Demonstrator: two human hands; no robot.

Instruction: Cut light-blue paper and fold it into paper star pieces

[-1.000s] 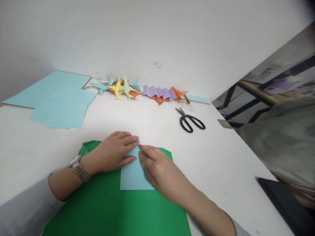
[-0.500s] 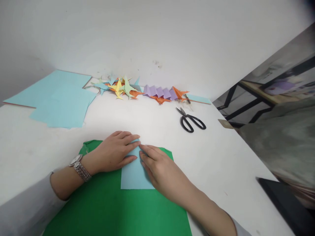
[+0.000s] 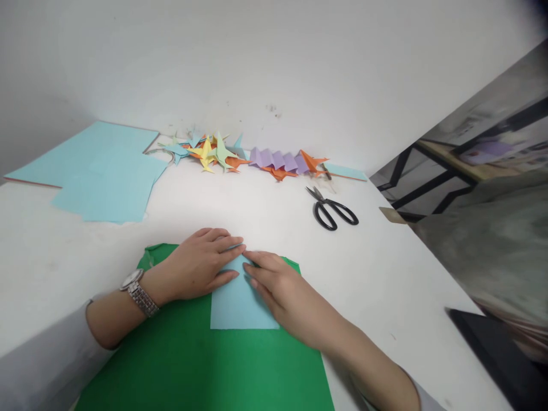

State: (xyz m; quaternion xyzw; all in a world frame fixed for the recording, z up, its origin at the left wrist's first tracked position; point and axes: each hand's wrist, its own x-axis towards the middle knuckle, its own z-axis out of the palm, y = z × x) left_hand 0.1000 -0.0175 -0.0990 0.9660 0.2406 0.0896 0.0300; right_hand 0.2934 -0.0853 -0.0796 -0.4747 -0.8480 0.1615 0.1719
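A light blue sheet of paper (image 3: 240, 305) lies on a green board (image 3: 205, 365) in front of me. My left hand (image 3: 203, 264) rests flat over its upper left part, fingers stretched out and pointing right. On the paper's right side lies my right hand (image 3: 278, 285), its fingers extended and the fingertips touching the sheet near the left fingertips. Both hands cover the paper's upper part and right edge, so any fold there is hidden. A metal-band watch (image 3: 139, 291) is on my left wrist.
Black-handled scissors (image 3: 329, 210) lie beyond my right hand. Blue paper sheets (image 3: 109, 180) are spread at the back left. Folded paper shapes (image 3: 209, 153) and a purple pleated strip (image 3: 276, 161) line the wall. A black flat object (image 3: 492, 354) sits at the right edge.
My right hand has shifted slightly right, uncovering more of the paper's lower right. My left hand stays in place.
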